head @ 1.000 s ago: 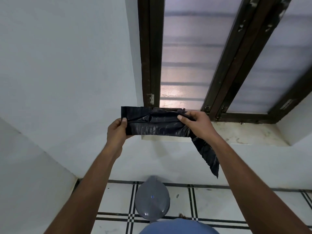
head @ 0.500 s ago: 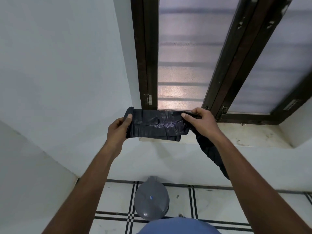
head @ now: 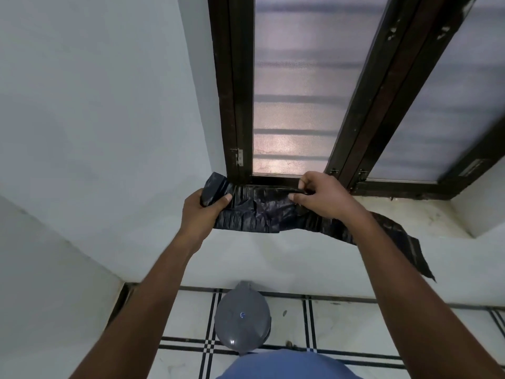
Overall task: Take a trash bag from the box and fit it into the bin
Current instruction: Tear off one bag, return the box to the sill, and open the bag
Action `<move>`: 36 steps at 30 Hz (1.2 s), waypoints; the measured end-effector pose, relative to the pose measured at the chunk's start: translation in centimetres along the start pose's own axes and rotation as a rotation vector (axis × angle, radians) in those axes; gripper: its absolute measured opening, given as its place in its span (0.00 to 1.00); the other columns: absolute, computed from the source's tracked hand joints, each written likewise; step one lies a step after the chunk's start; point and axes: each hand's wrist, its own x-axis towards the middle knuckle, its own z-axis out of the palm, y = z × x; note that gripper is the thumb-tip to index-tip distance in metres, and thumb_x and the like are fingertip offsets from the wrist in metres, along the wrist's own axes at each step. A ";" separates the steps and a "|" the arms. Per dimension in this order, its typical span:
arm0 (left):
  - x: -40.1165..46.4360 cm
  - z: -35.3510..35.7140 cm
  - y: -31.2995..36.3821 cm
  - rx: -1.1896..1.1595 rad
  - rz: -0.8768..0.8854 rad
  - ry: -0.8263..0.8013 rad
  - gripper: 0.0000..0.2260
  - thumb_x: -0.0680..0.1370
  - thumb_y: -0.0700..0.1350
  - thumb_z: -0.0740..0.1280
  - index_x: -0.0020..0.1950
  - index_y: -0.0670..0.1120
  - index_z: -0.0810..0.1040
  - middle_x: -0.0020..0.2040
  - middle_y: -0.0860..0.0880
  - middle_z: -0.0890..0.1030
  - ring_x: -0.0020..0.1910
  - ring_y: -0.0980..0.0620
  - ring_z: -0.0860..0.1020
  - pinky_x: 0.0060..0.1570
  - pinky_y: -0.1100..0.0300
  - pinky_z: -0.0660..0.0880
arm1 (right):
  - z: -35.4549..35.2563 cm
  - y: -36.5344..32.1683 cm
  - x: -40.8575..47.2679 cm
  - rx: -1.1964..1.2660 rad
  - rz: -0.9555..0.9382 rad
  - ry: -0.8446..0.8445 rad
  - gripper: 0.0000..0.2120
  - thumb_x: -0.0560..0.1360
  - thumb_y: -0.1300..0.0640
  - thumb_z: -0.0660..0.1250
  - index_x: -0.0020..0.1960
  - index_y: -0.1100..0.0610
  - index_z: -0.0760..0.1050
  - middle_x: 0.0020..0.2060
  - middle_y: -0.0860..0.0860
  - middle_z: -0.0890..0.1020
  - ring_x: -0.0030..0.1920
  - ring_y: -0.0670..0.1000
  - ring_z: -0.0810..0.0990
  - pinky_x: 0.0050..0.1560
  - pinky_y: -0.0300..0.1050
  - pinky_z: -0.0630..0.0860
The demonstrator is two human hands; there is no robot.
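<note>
My left hand (head: 203,207) and right hand (head: 321,196) pinch the folded bag (head: 259,214); hard pulling may tear it above the bin (head: 241,321).

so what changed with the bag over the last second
The black trash bag has been unfolded further: its loose tail now trails out to the right of the right forearm instead of hanging beside it. The right hand has shifted from a flat hold to pinching the top edge. The left hand keeps its grip, and the grey bin stays shut on the floor.
</note>
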 end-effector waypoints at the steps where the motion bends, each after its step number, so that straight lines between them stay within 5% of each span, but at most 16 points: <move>1: 0.1 0.2 0.0 0.017 0.003 -0.001 0.09 0.81 0.50 0.77 0.60 0.51 0.84 0.55 0.50 0.88 0.56 0.47 0.87 0.61 0.47 0.84 | 0.0 -0.2 0.2 0.044 -0.003 -0.028 0.08 0.83 0.52 0.76 0.53 0.48 0.76 0.52 0.49 0.85 0.48 0.51 0.82 0.44 0.48 0.76; 4: 0.0 0.9 0.2 0.017 -0.019 -0.014 0.11 0.85 0.51 0.71 0.66 0.49 0.79 0.59 0.50 0.85 0.61 0.47 0.84 0.59 0.51 0.83 | 0.3 -0.8 0.6 0.127 -0.003 -0.118 0.10 0.84 0.60 0.69 0.61 0.47 0.76 0.61 0.49 0.84 0.52 0.49 0.82 0.50 0.48 0.77; 7: -0.4 1.1 0.8 -0.053 -0.038 -0.088 0.20 0.82 0.61 0.72 0.71 0.53 0.79 0.62 0.55 0.86 0.62 0.55 0.85 0.63 0.57 0.81 | 0.7 -2.0 0.6 0.137 0.002 -0.177 0.14 0.84 0.61 0.62 0.66 0.52 0.79 0.56 0.50 0.83 0.54 0.51 0.82 0.51 0.47 0.76; 10: -0.8 1.0 1.2 -0.010 -0.005 -0.190 0.22 0.75 0.61 0.80 0.66 0.56 0.83 0.58 0.58 0.89 0.56 0.60 0.87 0.57 0.63 0.83 | 1.4 -2.8 0.4 0.218 -0.005 -0.176 0.16 0.81 0.49 0.63 0.55 0.61 0.80 0.50 0.54 0.81 0.53 0.59 0.79 0.53 0.53 0.72; 14: -0.7 1.0 1.0 0.058 -0.045 -0.187 0.14 0.75 0.54 0.81 0.58 0.51 0.88 0.51 0.54 0.91 0.51 0.53 0.89 0.51 0.61 0.85 | 2.1 -3.3 0.5 0.217 -0.070 -0.189 0.24 0.77 0.32 0.76 0.50 0.53 0.89 0.45 0.51 0.91 0.49 0.55 0.90 0.55 0.54 0.84; 16: -0.4 1.0 0.7 0.047 -0.080 -0.160 0.11 0.80 0.53 0.77 0.58 0.49 0.88 0.51 0.51 0.91 0.52 0.50 0.89 0.49 0.61 0.85 | 2.4 -3.3 0.6 0.210 -0.097 -0.155 0.20 0.80 0.36 0.75 0.52 0.53 0.87 0.46 0.52 0.90 0.47 0.53 0.89 0.52 0.53 0.85; 21: 0.2 0.9 0.7 -0.242 -0.195 -0.208 0.14 0.88 0.47 0.66 0.71 0.45 0.82 0.62 0.47 0.89 0.61 0.46 0.87 0.64 0.49 0.82 | 3.8 -3.3 0.8 0.295 -0.094 -0.076 0.17 0.89 0.39 0.63 0.61 0.51 0.81 0.52 0.50 0.87 0.52 0.53 0.86 0.55 0.53 0.82; 24: -0.2 1.5 1.4 -0.261 -0.230 -0.189 0.13 0.89 0.46 0.64 0.71 0.44 0.82 0.62 0.46 0.89 0.61 0.44 0.87 0.61 0.46 0.83 | 4.6 -3.4 1.1 0.381 -0.109 -0.021 0.11 0.89 0.43 0.65 0.56 0.50 0.78 0.46 0.50 0.85 0.40 0.51 0.84 0.44 0.49 0.81; 26: -0.4 2.3 2.2 -0.298 -0.247 -0.197 0.15 0.88 0.50 0.65 0.70 0.45 0.82 0.61 0.47 0.89 0.61 0.44 0.87 0.61 0.47 0.83 | 5.0 -3.6 1.2 0.400 -0.117 0.009 0.10 0.89 0.45 0.67 0.53 0.50 0.77 0.45 0.52 0.84 0.34 0.50 0.81 0.35 0.46 0.79; 29: -0.5 2.9 3.0 -0.247 -0.189 -0.305 0.21 0.84 0.60 0.70 0.70 0.46 0.83 0.61 0.47 0.89 0.61 0.48 0.88 0.64 0.51 0.82 | 5.3 -4.1 1.4 0.374 -0.142 0.041 0.12 0.87 0.41 0.69 0.53 0.49 0.81 0.45 0.49 0.86 0.42 0.51 0.85 0.41 0.48 0.81; 36: 0.0 3.9 2.8 -0.007 -0.046 -0.223 0.12 0.82 0.54 0.74 0.65 0.53 0.86 0.58 0.52 0.90 0.58 0.51 0.88 0.66 0.47 0.83 | 4.7 -3.1 1.7 0.273 -0.190 0.043 0.11 0.84 0.47 0.74 0.43 0.38 0.81 0.37 0.40 0.86 0.37 0.33 0.83 0.37 0.27 0.73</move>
